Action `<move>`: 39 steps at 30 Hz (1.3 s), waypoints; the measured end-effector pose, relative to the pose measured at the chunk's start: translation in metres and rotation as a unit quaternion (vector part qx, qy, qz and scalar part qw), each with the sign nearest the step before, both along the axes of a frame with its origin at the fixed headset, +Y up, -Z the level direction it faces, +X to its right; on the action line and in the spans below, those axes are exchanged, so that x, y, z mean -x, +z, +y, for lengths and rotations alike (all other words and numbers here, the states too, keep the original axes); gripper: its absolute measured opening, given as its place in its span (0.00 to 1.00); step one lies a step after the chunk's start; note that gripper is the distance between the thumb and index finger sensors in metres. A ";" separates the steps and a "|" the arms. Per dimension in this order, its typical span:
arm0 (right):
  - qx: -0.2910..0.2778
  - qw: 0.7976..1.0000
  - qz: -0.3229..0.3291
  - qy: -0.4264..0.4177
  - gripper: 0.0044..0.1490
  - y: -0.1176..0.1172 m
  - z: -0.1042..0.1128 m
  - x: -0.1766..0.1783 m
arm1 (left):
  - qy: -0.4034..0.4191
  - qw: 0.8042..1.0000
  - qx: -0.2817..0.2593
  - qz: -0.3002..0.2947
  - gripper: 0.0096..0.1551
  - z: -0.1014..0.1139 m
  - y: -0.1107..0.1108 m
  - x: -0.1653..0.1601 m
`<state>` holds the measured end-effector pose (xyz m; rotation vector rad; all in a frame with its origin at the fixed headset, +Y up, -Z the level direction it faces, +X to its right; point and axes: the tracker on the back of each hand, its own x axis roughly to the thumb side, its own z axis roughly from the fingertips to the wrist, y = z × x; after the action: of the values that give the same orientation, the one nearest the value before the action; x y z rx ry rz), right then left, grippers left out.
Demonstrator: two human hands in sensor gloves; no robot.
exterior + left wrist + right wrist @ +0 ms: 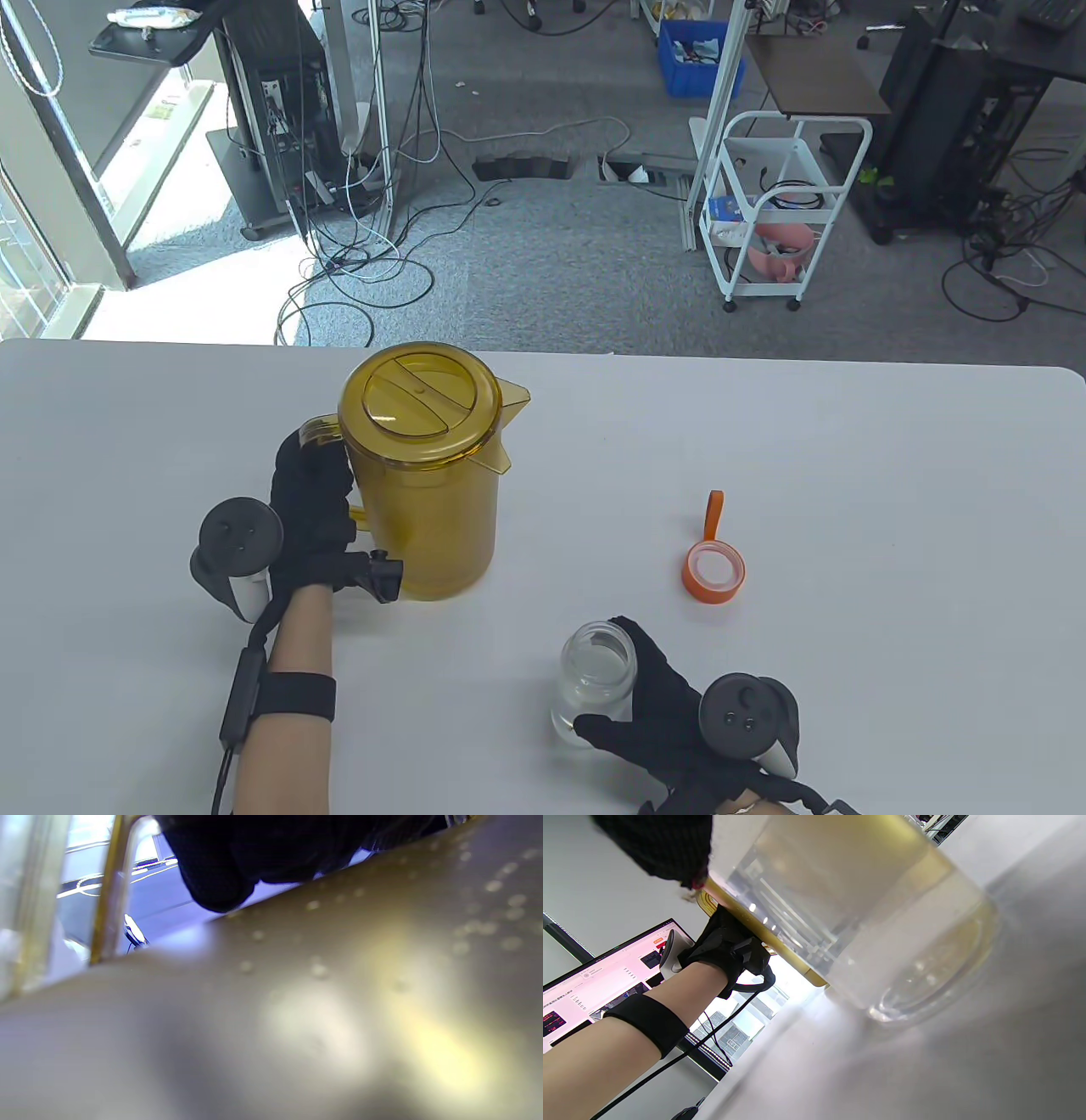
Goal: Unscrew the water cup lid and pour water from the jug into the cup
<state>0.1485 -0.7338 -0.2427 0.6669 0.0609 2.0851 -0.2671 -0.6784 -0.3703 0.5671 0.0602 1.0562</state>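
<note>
A tall amber jug with its lid on stands upright on the white table, spout pointing right. My left hand grips the jug's handle from the left; the jug wall fills the left wrist view, blurred, with my gloved fingers at the top. A clear open cup stands near the front edge, and my right hand holds it from the right, thumb in front. The cup looms close in the right wrist view. Its orange lid with a strap lies on the table to the right.
Beyond the table's far edge are floor cables, a white wheeled cart and a blue crate. A monitor shows behind my left arm in the right wrist view.
</note>
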 end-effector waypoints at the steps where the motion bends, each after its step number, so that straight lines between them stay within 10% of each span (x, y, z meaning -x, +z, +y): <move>1: 0.001 1.000 0.000 0.000 0.66 0.000 0.000 0.000 | 0.007 1.000 0.000 0.005 0.20 -0.002 0.000 0.001; 11: -0.001 1.000 -0.001 0.001 0.66 0.000 0.000 -0.001 | 0.023 1.000 0.016 -0.006 0.22 -0.002 -0.004 -0.003; 15: -0.001 1.000 -0.001 0.002 0.66 0.000 0.000 -0.001 | -0.051 0.997 0.049 0.020 0.37 0.004 0.006 -0.001; 23: 0.000 1.000 -0.001 0.003 0.66 0.000 0.000 -0.001 | -0.183 0.976 0.116 0.024 0.52 0.046 0.078 0.002; 31: 0.005 1.000 0.001 0.005 0.66 0.000 0.001 -0.001 | -0.448 0.891 0.077 0.000 0.53 0.090 0.168 -0.076; 35: 0.007 1.000 0.001 0.004 0.66 0.000 0.001 -0.002 | -0.503 0.863 -0.002 -0.041 0.55 0.076 0.180 -0.121; 39: 0.006 1.000 -0.001 0.005 0.66 0.000 0.001 -0.002 | -0.544 0.837 0.034 -0.041 0.56 0.042 0.175 -0.153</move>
<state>0.1502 -0.7333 -0.2428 0.6578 0.0758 2.0939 -0.1143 -0.6365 -0.1949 0.3839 -0.2803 -0.0465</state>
